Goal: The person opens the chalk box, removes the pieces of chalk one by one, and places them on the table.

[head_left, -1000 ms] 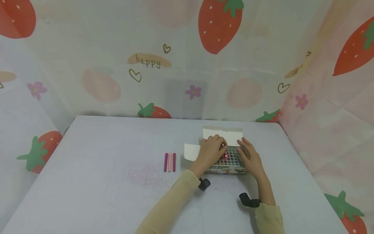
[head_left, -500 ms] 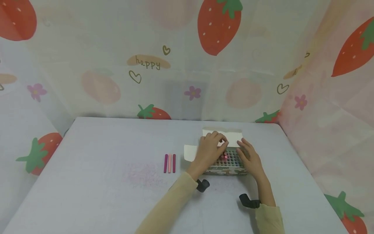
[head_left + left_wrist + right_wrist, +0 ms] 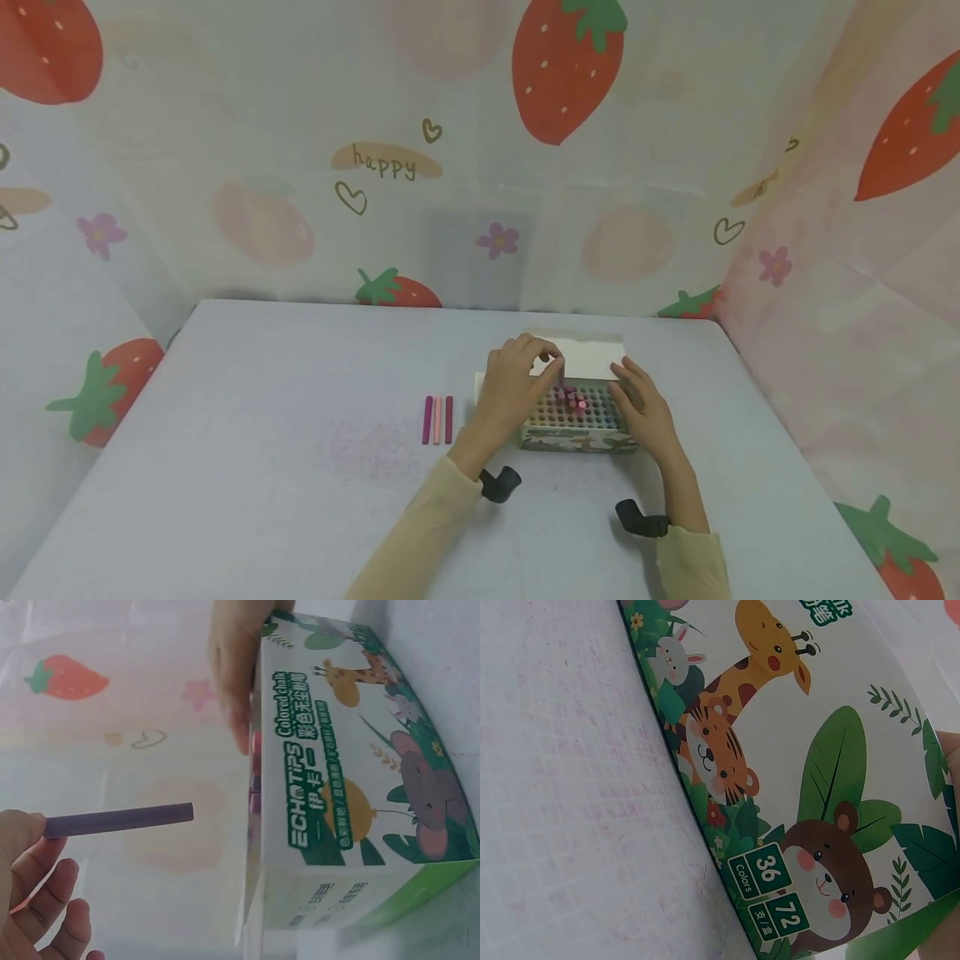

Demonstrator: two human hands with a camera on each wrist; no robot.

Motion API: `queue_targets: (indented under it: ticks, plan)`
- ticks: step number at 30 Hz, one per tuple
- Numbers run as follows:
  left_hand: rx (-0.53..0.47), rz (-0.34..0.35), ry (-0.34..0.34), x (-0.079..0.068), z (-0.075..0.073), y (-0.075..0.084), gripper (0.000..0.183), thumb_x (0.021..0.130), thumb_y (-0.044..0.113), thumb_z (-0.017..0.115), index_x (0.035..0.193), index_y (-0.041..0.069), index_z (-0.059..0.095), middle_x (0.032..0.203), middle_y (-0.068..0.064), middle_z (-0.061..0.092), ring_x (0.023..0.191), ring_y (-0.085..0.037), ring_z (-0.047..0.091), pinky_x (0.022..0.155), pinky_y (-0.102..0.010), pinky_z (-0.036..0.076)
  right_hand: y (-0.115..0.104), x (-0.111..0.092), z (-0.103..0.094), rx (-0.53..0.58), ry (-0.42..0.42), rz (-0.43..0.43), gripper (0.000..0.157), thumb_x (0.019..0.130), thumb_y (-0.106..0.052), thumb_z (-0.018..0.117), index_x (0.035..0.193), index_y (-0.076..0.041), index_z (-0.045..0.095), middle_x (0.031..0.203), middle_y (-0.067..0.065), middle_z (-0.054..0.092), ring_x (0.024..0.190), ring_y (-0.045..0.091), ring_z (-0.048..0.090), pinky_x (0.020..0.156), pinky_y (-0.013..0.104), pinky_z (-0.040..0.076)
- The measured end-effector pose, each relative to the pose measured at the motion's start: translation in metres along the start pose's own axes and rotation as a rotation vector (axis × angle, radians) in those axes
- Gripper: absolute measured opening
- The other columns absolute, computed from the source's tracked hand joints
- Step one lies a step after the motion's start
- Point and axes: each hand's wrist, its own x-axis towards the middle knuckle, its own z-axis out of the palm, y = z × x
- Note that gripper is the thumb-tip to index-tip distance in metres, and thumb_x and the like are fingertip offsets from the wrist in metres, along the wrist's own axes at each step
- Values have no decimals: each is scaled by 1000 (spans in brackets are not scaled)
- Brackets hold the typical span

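My left hand [image 3: 512,385] pinches a purple chalk stick [image 3: 120,820] by one end, between thumb and fingertips. In the left wrist view the stick is apart from the chalk box [image 3: 345,750], its free end pointing at the box's top. That box [image 3: 577,440] stands open, a grid of round holes in its top and several pink and purple chalk ends raised near the middle. My right hand [image 3: 647,410] rests against its right side, fingers spread along the edge. In the right wrist view only part of that hand shows behind the printed box [image 3: 780,750].
Three chalk sticks [image 3: 437,420] lie side by side on the white table [image 3: 300,500], left of the box: magenta, light pink and dark red. The box's white lid flap [image 3: 592,357] stands folded back behind it. Pinkish chalk dust marks the tabletop.
My left hand has drawn back up and to the left from over the box, and the purple chalk stick now shows in its fingers. The right hand has stayed at the box's side.
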Motion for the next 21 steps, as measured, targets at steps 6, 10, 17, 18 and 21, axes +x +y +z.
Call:
queue_targets:
  ticks: [6, 10, 17, 18, 21]
  plan:
    - [-25, 20, 35, -7, -10, -4, 11, 90, 27, 60, 94, 17, 64, 89, 3, 62, 76, -14, 53, 73, -34, 39, 0, -2, 1, 6, -11, 17, 46, 97, -34, 46, 136, -10, 45, 150, 12, 28, 136, 39, 24, 101, 65, 22]
    - [-43, 13, 31, -9, -19, -5, 12, 90, 27, 60, 95, 17, 64, 89, 4, 61, 79, -16, 55, 75, -36, 40, -1, -1, 0, 2, -7, 6, 46, 97, -33, 46, 136, -9, 44, 149, 13, 28, 136, 40, 24, 101, 65, 22]
    - [-39, 14, 37, -16, -35, -10, 12, 90, 27, 61, 93, 17, 65, 89, 5, 61, 82, -13, 55, 75, -33, 40, -2, 0, -1, -3, -4, 7, 45, 97, -31, 46, 136, -8, 45, 149, 14, 28, 136, 40, 24, 101, 64, 22]
    - [-42, 13, 37, -17, -39, -10, 11, 90, 27, 61, 93, 17, 66, 89, 4, 62, 83, -14, 56, 75, -34, 40, -2, 0, -1, -6, -4, 9, 45, 97, -32, 46, 136, -8, 45, 149, 14, 28, 136, 39, 24, 101, 64, 22]
    - [-28, 18, 33, -20, -49, -15, 11, 88, 25, 63, 93, 16, 66, 89, 3, 62, 81, -16, 57, 74, -34, 40, -2, 0, -1, -7, -4, 7, 45, 97, -31, 46, 136, -8, 45, 149, 14, 28, 136, 39, 24, 101, 63, 22]
